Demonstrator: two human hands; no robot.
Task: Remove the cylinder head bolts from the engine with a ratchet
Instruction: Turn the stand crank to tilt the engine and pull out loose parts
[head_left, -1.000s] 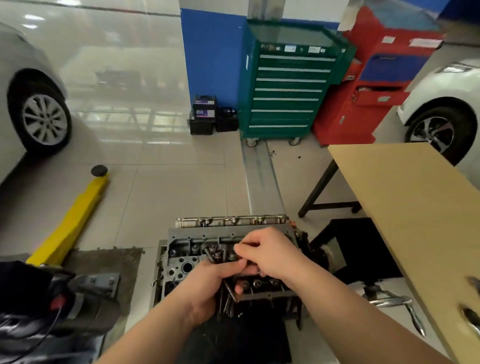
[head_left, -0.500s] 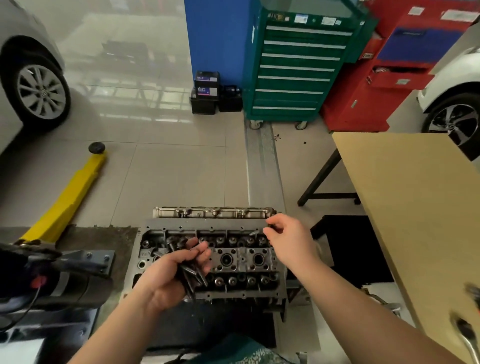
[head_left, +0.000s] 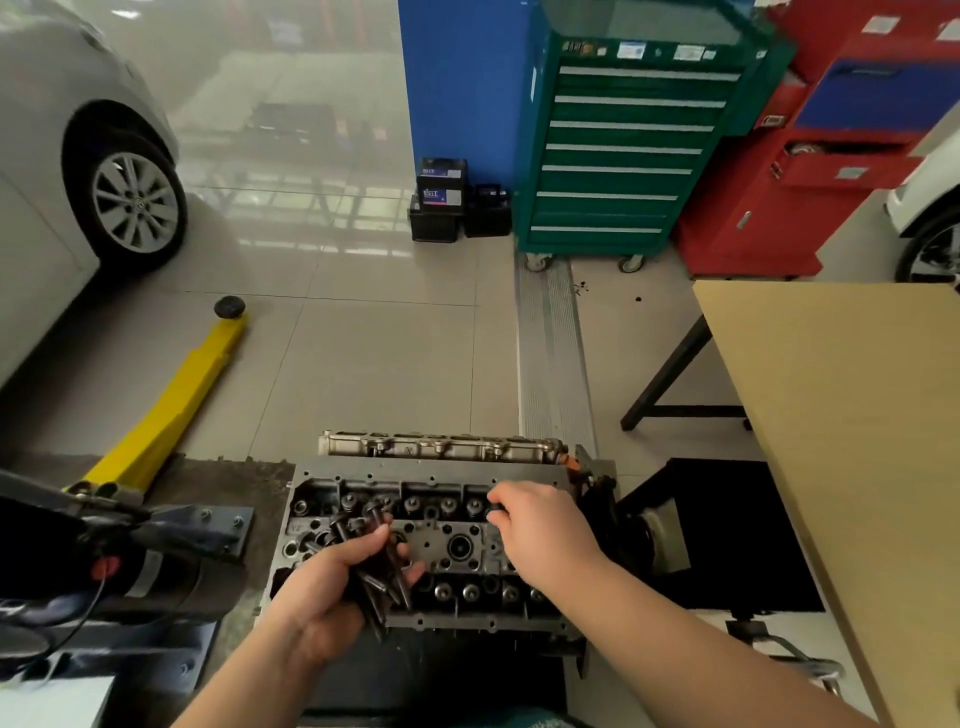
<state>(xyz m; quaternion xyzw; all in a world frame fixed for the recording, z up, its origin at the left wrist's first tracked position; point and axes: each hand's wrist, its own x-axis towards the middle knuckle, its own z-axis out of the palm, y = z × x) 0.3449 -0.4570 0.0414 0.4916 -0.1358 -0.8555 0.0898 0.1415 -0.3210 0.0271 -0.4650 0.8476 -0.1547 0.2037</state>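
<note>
The grey cylinder head (head_left: 447, 540) lies on its stand below me, with round bores and valve parts showing on top. My left hand (head_left: 332, 587) grips a bundle of several long dark bolts (head_left: 376, 564) over the head's left half. Over the head's right end, my right hand (head_left: 540, 525) has its fingertips curled down around something small and dark at the far row; what it pinches is mostly hidden. No ratchet is in view.
A wooden table (head_left: 857, 441) runs along the right. A yellow jack arm (head_left: 171, 405) lies on the floor at left, near a black motor unit (head_left: 119, 556). Behind stand a green tool cabinet (head_left: 628, 140), a red cabinet (head_left: 810, 171), batteries (head_left: 441, 197) and a car wheel (head_left: 132, 202).
My hands have come apart: the left one drew back to the left with the bolt bundle, the right one moved to the head's far right end and lowered its fingertips there.
</note>
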